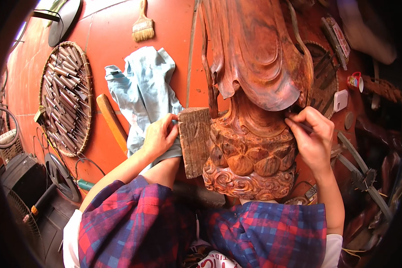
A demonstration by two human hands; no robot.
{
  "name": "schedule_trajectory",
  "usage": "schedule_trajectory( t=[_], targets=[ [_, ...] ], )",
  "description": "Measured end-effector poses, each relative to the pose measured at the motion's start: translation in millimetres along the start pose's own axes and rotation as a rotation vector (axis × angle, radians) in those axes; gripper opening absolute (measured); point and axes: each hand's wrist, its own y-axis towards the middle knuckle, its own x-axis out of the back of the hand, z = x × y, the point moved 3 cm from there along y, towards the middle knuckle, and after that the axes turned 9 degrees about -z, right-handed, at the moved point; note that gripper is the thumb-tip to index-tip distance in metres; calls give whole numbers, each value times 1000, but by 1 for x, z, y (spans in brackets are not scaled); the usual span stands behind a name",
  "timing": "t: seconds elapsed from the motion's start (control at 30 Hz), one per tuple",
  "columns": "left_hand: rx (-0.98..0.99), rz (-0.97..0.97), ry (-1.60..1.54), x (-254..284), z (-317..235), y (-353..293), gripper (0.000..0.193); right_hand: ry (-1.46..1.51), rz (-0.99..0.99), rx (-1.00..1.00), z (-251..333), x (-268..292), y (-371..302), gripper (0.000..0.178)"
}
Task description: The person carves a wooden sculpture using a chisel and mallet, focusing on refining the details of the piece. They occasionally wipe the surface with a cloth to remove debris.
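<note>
A carved, reddish-brown wooden statue (pixel 259 58) lies before me, its smooth flowing drapery at the far end. Toward my lap is its base (pixel 250 156), covered in petal shapes and swirls. At the right, where drapery meets base, my right hand (pixel 312 134) is closed in a pinch; something small and dark shows between its fingers, too hidden to name. A rough wooden block (pixel 194 143) stands against the base's left side. My left hand (pixel 160 136) lies by that block with fingers curled, fingertips close to its edge; whatever they hold, if anything, is hidden.
Left of the statue lie a light blue cloth (pixel 143 80), a wooden handle (pixel 112 123) and a paintbrush (pixel 143 29). A round basket (pixel 90 96) holds many metal-handled tools. At right are a red cup (pixel 355 82), a white phone-like object (pixel 340 101) and a metal frame (pixel 366 178).
</note>
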Motion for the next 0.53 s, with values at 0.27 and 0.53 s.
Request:
schedule_trajectory(
  t=[0.27, 0.53],
  targets=[
    [-3, 4, -6, 4, -1, 1, 21, 121, -4, -72, 1, 1, 4, 9],
    [-91, -21, 14, 7, -5, 2, 16, 616, -58, -399, -16, 44, -6, 14]
  ],
)
